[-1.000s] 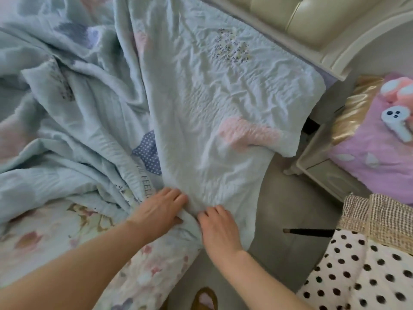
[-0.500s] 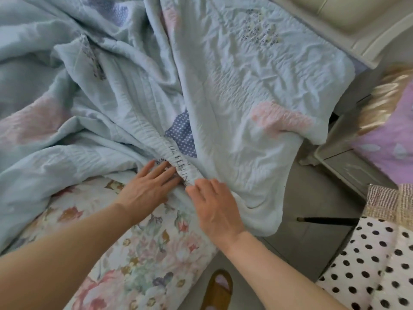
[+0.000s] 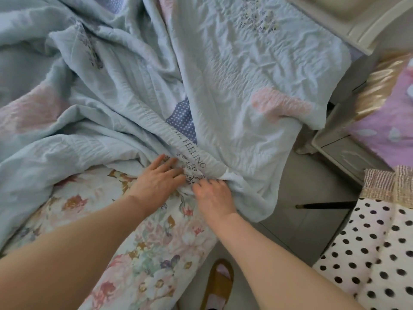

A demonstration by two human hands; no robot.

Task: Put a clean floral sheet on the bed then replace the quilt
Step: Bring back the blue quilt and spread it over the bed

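Note:
A pale blue quilt (image 3: 234,70) with pink and purple patches lies bunched over most of the bed, one flap hanging over the bed's right side. Its lettered hem runs down to my hands. The floral sheet (image 3: 143,247) covers the mattress and shows at the near corner. My left hand (image 3: 158,177) lies with straight fingers on a fold of the quilt's edge. My right hand (image 3: 213,194) has its fingers curled into the quilt's hem beside it, at the bed's edge.
A cream headboard (image 3: 348,16) stands at the top right. A nightstand (image 3: 344,151) carries a pink plush cushion (image 3: 388,128). A polka-dot cloth (image 3: 368,253) covers something at the lower right. A slipper (image 3: 220,280) is on the grey floor.
The quilt's edge has been pushed farther up the bed, baring more floral sheet. Both hands moved up with it, and the right hand now bunches the hem.

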